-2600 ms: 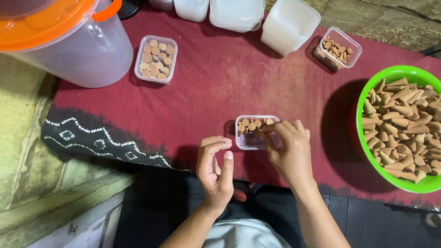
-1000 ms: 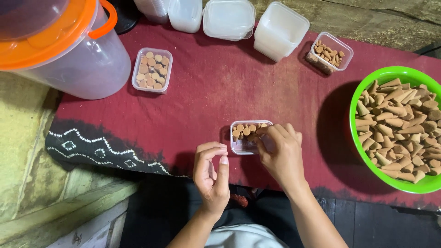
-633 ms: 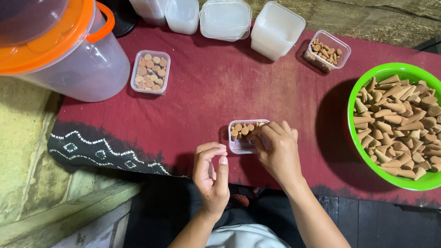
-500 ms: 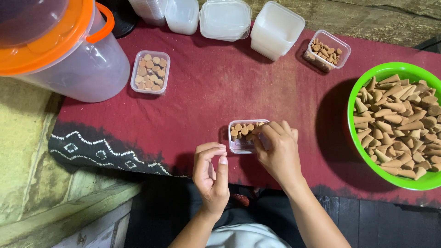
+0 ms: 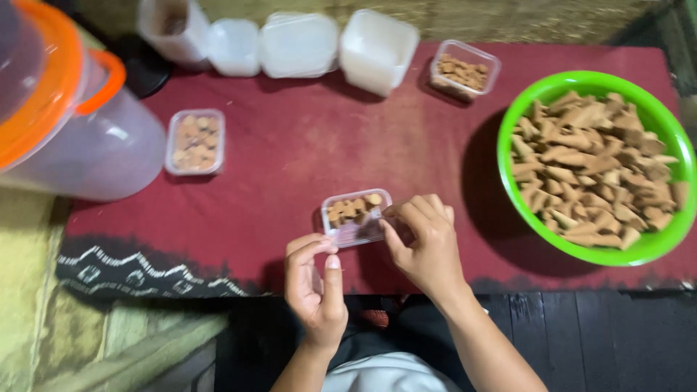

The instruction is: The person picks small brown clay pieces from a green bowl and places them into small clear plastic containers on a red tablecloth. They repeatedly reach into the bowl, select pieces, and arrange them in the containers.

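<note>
Still half-filled with brown cones, small clear box stays put.

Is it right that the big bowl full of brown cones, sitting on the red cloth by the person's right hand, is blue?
Not quite. The head view shows the bowl is bright green, not blue. The rest holds: it is full of brown cones, sits on the red cloth and lies on the right hand's side.

Packages observed: small clear rectangular box, part-filled with brown pieces, at the near cloth edge. A second filled box stands left, a third at the far right. Empty white tubs line the far edge.
</note>
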